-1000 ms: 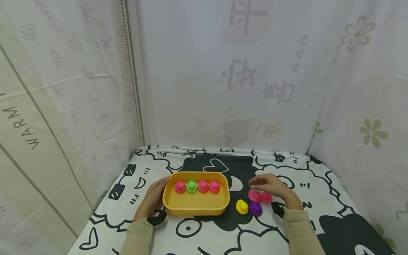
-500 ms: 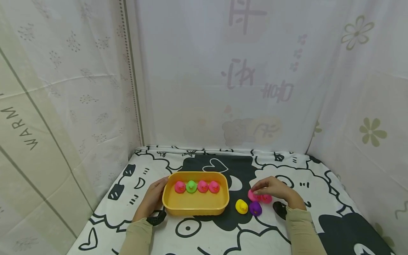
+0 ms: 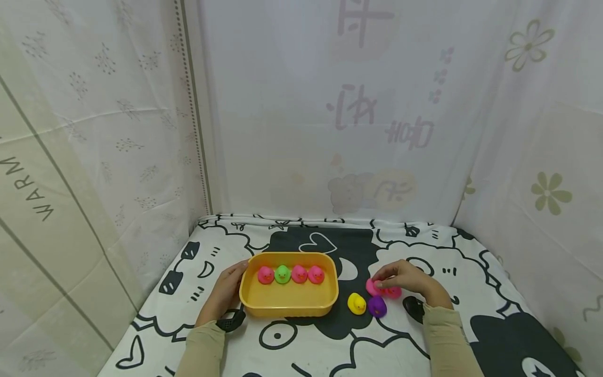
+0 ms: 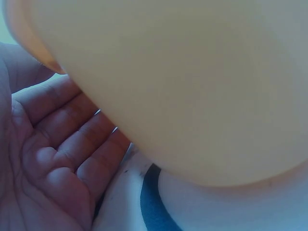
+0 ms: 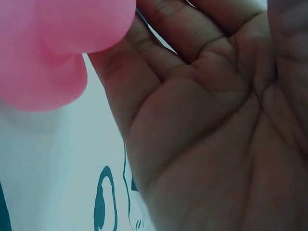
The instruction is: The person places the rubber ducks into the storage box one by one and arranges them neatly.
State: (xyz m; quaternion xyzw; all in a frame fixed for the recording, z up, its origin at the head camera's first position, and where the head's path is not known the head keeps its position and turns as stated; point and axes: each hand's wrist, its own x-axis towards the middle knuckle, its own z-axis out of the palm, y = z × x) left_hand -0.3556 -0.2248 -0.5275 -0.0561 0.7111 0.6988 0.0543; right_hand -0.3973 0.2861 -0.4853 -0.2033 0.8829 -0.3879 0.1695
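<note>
My left hand [image 3: 227, 289] grips the left side of a yellow plastic tray [image 3: 292, 309]. In the left wrist view my thumb meets its rim, and the fingers lie along the outer wall [image 4: 192, 120]. Inside the tray, a green rubber duck [image 3: 282, 275] stands in a row with several pink ones [image 3: 266, 275]. To the right, my right hand [image 3: 406, 277] pinches a pink rubber duck [image 3: 371, 287] on the cloth; its fingertips partly cover it. Another pink duck [image 3: 393, 292] sits under that hand. Pink duck bodies [image 5: 43, 57] fill the right wrist view's upper left.
A yellow duck [image 3: 356, 303] and a purple duck [image 3: 377, 307] sit on the cloth between the tray and my right forearm. The black-and-white patterned cloth [image 3: 330, 356] covers the table. Pale printed curtains [image 3: 282, 131] hang behind and on both sides.
My right hand has come down from above the pink ducks and taken hold of the left one. The left hand and tray have stayed in place.
</note>
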